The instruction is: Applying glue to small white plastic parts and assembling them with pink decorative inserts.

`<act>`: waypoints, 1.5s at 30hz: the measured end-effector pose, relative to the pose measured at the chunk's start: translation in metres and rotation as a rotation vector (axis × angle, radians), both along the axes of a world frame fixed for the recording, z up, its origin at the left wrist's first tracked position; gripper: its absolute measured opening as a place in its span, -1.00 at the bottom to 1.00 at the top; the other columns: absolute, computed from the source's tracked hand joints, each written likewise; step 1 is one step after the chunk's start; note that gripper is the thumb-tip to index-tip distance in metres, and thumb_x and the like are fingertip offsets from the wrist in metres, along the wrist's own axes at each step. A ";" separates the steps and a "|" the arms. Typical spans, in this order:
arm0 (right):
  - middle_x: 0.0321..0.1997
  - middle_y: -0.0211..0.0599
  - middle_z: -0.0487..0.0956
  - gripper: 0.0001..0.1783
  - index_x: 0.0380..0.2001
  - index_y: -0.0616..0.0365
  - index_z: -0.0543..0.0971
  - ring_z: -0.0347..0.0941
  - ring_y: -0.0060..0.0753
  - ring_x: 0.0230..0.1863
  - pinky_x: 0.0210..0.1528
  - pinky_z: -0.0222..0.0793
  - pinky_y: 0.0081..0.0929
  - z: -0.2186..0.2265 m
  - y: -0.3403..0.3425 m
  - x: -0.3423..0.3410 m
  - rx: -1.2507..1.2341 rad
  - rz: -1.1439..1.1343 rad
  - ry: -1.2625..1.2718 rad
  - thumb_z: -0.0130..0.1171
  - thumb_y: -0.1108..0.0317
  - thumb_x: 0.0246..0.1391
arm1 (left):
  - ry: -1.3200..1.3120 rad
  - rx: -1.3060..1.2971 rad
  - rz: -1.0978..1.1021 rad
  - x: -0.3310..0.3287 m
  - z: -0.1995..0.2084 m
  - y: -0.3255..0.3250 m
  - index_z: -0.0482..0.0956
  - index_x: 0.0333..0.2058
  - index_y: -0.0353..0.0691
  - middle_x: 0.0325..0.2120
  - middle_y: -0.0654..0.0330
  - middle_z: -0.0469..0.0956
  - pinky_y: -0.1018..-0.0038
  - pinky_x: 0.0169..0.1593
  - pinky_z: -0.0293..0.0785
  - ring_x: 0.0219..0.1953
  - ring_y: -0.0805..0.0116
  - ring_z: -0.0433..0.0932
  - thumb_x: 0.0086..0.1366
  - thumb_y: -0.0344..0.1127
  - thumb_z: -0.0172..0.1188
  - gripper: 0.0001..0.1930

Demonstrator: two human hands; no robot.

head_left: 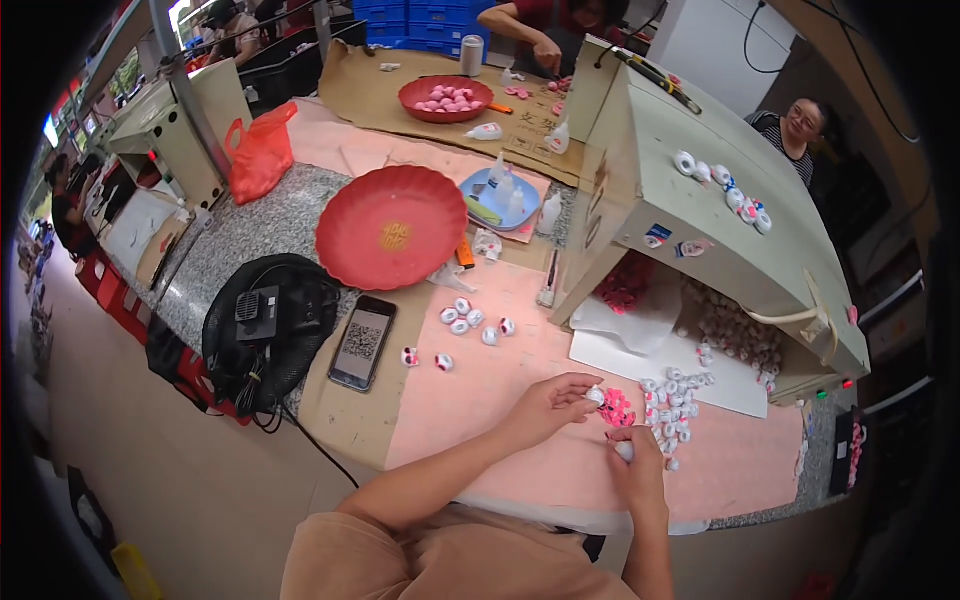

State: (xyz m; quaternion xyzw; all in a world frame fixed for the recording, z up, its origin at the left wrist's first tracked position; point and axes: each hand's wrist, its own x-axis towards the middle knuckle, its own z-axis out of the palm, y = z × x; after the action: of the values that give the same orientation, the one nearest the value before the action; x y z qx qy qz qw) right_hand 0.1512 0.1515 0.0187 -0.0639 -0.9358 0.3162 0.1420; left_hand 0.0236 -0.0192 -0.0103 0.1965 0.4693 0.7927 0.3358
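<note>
My left hand (557,405) pinches a small white rounded piece (596,395) between thumb and fingers. Close by on the right, my right hand (637,460) has its fingers closed round a small white object (625,451), mostly hidden by the hand. Between and just beyond them, a heap of flat bright pink pieces (619,408) lies on the pink sheet (500,400). Many white rounded pieces with pink marks (672,410) are crowded together right of the heap. Several more white rounded pieces (462,316) sit farther left.
An open-fronted box-like machine (735,190) stands at right, with pieces inside and on top. A phone (363,343), black bag (270,315) and large red dish (393,225) lie left. Beyond are a blue plate of bottles (507,197) and another person's hand (547,52).
</note>
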 end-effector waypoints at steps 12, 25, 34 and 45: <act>-0.49 -0.38 0.50 -0.92 -0.40 0.23 0.48 0.44 -0.45 -0.39 -0.25 0.38 -0.47 0.001 -0.002 0.002 -0.416 -0.219 -0.096 0.18 0.48 0.05 | 0.020 0.050 0.076 -0.003 0.006 0.003 0.43 0.00 -0.32 -0.20 0.21 0.53 0.60 -0.10 0.47 -0.15 0.52 0.51 0.22 -0.46 0.21 -0.64; -0.40 -0.42 0.51 -0.93 -0.33 0.21 0.52 0.41 -0.58 -0.43 -0.37 0.32 -0.63 0.005 -0.006 -0.003 -0.700 -0.147 -0.038 0.17 0.52 0.08 | 0.061 -0.059 0.022 0.001 0.010 0.004 0.39 0.08 -0.33 -0.08 0.12 0.53 0.44 -0.01 0.55 -0.06 0.39 0.53 0.27 -0.50 0.12 -0.62; -0.34 -0.28 0.53 -0.81 -0.31 0.21 0.56 0.49 -0.34 -0.28 -0.22 0.40 -0.51 0.013 -0.040 -0.016 -0.298 0.276 -0.067 0.29 0.50 -0.07 | -0.142 0.011 0.257 -0.028 0.019 -0.008 0.36 0.11 -0.29 -0.09 0.14 0.52 0.43 -0.07 0.57 -0.14 0.37 0.55 0.30 -0.43 0.12 -0.60; -0.28 -0.16 0.55 -0.74 -0.26 0.18 0.50 0.49 -0.19 -0.24 -0.13 0.42 -0.34 0.007 -0.061 -0.022 -0.137 0.423 -0.201 0.27 0.41 -0.05 | -0.185 0.073 0.282 -0.020 0.011 -0.015 0.36 0.11 -0.28 -0.08 0.16 0.50 0.45 -0.08 0.57 -0.14 0.40 0.54 0.30 -0.41 0.12 -0.60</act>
State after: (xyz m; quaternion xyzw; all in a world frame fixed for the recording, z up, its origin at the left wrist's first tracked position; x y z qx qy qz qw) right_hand 0.1297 0.0907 0.0253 0.0927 -0.9141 0.3938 -0.0259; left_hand 0.0036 -0.0345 0.0008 0.0671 0.4301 0.8633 0.2556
